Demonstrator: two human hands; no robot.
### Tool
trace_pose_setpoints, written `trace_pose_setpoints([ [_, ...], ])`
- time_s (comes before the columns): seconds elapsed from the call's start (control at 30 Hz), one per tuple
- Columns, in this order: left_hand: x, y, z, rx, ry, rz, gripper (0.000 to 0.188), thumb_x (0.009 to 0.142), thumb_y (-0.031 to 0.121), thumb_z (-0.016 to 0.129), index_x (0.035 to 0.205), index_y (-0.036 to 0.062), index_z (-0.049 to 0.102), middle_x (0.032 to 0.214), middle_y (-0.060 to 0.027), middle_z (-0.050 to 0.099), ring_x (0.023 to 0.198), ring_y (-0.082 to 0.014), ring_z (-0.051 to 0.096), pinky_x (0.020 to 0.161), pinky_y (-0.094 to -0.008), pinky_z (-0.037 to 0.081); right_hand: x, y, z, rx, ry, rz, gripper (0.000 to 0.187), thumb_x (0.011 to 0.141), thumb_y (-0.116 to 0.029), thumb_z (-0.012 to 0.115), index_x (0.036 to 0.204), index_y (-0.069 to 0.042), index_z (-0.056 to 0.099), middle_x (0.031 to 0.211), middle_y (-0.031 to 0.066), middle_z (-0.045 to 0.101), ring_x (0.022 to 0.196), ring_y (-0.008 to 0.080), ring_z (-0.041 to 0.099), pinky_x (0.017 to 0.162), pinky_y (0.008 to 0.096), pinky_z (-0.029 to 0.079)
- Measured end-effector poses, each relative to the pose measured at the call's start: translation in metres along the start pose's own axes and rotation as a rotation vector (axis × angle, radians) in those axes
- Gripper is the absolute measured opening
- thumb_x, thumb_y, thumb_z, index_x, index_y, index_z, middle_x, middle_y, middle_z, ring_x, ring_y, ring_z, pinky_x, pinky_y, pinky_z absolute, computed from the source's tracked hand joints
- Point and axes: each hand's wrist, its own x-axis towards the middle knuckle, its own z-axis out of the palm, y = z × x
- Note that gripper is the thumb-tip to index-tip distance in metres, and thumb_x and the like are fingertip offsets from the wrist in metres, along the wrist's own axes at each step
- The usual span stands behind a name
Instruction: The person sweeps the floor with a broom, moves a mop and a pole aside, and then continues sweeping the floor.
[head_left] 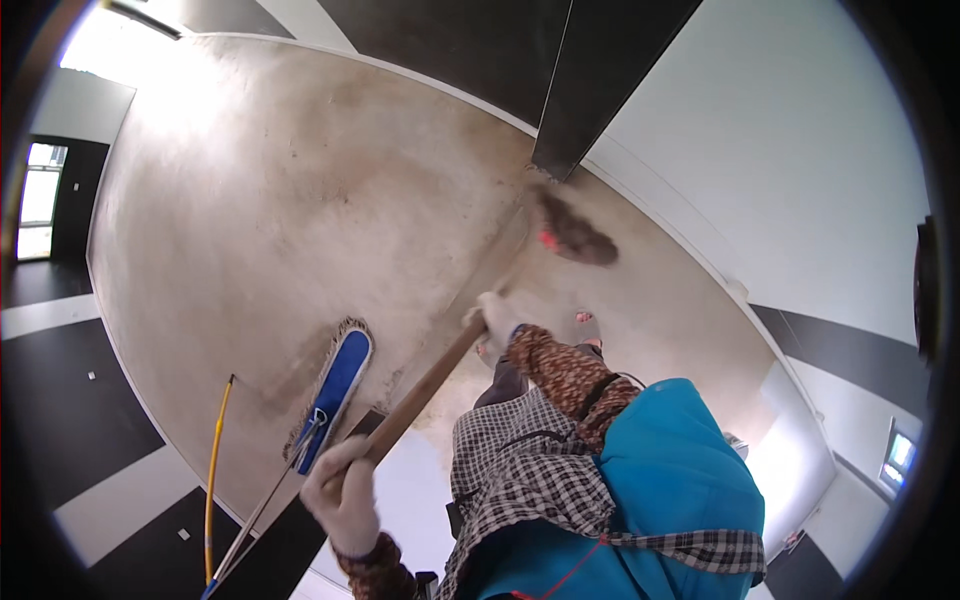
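Above the floor (250,220), left grip (345,490), right grip (499,316), both closed around one wooden handle (425,391), one blue mop (345,378)

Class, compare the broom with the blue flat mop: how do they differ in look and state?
The broom has a dark head with a red patch; the flat mop has a long blue top edged with greyish fringe. The broom's handle is thick and brown, the mop's thin and silvery near its head. The left hand and right hand grip the broom, whose head is blurred; the mop is unheld and sharper. Both are long-handled tools.
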Motion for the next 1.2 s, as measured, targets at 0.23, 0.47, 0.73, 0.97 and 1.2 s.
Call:
trace_pose_setpoints([
  [0.23,-0.001,0.000,-0.114,-0.189,0.105,0.292,0.027,0.081,0.011,0.061,0.102,-0.0062,0.061,0.080,-0.0142,0.063,0.054,-0.0106,0.048,0.048,-0.0225,0.036,-0.073,-0.006,0.076,0.031,-0.212,0.014,0.029,0.091,-0.030,0.048,0.084,-0.004,0.059,0.074,0.0099,0.064,0.058,0.0189,0.056,0.050,0.0301,0.045],
  [0.47,0.070,-0.001,0.010,-0.095,-0.303,-0.065,0.020,0.083,-0.004,0.058,0.100,-0.0055,0.068,0.071,-0.0009,0.060,0.056,-0.0052,0.049,0.049,-0.0193,0.036,0.009,-0.053,-0.041,0.191,0.232,-0.028,0.027,0.089,-0.027,0.045,0.084,-0.005,0.060,0.067,0.0079,0.058,0.051,0.0210,0.052,0.045,0.0344,0.041],
  [0.73,0.156,0.031,-0.085,0.110,-0.050,0.059,0.020,0.077,-0.004,0.054,0.090,-0.0068,0.069,0.074,-0.0066,0.063,0.061,-0.0087,0.054,0.056,-0.0222,0.043,0.006,-0.061,0.133,-0.098,0.130,-0.037,0.035,0.088,-0.029,0.047,0.077,0.000,0.063,0.066,0.0128,0.061,0.053,0.0217,0.058,0.043,0.0379,0.045],
  [0.97,0.208,0.092,-0.128,-0.060,-0.180,0.048,0.019,0.073,-0.001,0.055,0.086,-0.0052,0.069,0.070,-0.0069,0.061,0.052,-0.0094,0.051,0.048,-0.0218,0.038,-0.041,-0.096,0.163,0.447,-0.009,0.109,0.024,0.091,-0.025,0.052,0.084,-0.003,0.057,0.073,0.0114,0.060,0.050,0.0168,0.052,0.038,0.0281,0.038],
  [1.2,0.259,0.009,0.028,0.118,-0.807,-0.086,0.024,0.085,-0.001,0.062,0.108,-0.0017,0.063,0.088,-0.0032,0.065,0.075,-0.0096,0.060,0.068,-0.0249,0.050,0.101,-0.106,0.016,0.418,0.493,-0.071,0.028,0.089,-0.021,0.042,0.086,0.003,0.055,0.071,0.0172,0.057,0.062,0.0281,0.058,0.057,0.0394,0.050],
])
